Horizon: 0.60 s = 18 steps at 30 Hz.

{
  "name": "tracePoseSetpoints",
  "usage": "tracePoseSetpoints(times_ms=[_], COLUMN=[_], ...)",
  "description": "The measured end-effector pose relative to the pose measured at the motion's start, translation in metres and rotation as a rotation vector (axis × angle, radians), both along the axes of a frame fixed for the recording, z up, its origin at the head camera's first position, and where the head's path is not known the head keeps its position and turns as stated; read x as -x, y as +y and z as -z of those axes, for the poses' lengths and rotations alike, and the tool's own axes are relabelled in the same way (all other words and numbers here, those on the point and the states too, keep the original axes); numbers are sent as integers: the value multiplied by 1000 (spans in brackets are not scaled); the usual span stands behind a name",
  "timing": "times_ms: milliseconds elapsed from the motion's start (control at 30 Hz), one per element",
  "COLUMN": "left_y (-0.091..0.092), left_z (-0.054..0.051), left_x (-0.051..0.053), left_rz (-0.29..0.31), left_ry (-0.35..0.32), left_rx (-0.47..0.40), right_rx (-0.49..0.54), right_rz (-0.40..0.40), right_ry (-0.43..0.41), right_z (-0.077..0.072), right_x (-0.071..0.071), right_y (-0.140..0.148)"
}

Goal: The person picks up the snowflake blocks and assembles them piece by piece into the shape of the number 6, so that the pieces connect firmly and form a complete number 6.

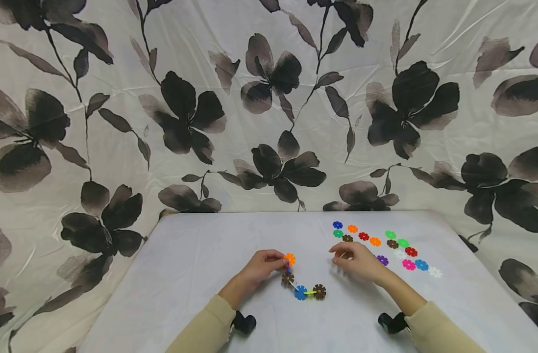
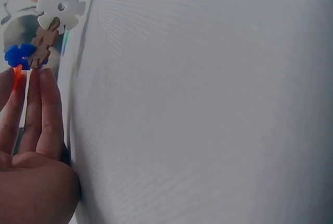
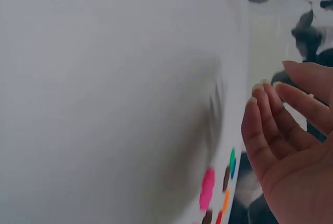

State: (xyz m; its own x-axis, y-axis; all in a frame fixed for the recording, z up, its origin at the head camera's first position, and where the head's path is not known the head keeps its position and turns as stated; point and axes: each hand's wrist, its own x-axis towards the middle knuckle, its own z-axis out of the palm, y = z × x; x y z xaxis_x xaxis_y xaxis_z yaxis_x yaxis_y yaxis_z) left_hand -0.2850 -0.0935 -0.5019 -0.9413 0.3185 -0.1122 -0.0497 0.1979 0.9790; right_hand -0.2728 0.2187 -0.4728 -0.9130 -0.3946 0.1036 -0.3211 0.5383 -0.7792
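Observation:
My left hand (image 1: 262, 268) pinches an orange notched snowflake disc (image 1: 289, 258) at the upper end of a chain of interlocked discs. Below it the chain runs through a dark blue disc (image 2: 19, 56), a brown disc (image 1: 287, 279), a white disc (image 2: 61, 6) and a light blue disc (image 1: 301, 293). A yellow-green disc (image 1: 310, 292), seen edge-on, links that to another brown disc (image 1: 320, 291). My right hand (image 1: 360, 261) hovers over the table to the right of the chain. Its fingers are loosely bent, and nothing shows between them in the right wrist view.
Loose snowflake discs of several colours lie beyond and right of my right hand, among them a red disc (image 1: 411, 251), a pink disc (image 1: 408, 264) and a purple disc (image 1: 382, 260). A white cloth covers the table (image 1: 198, 245). Behind it hangs a floral curtain (image 1: 233, 127).

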Motion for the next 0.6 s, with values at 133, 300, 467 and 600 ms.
tracePoseSetpoints(times_ms=[133, 300, 467, 600], left_y=[0, -1, -1, 0], left_z=[0, 1, 2, 1], left_x=[1, 1, 1, 0], left_rz=[3, 9, 2, -6], left_ry=[1, 3, 7, 5], left_rx=[-6, -11, -24, -15], right_rx=[-93, -201, -249, -257], right_rz=[54, 102, 110, 120], right_ry=[38, 39, 0, -28], right_z=[-2, -2, 1, 6], right_x=[-3, -8, -7, -5], right_y=[22, 44, 57, 62])
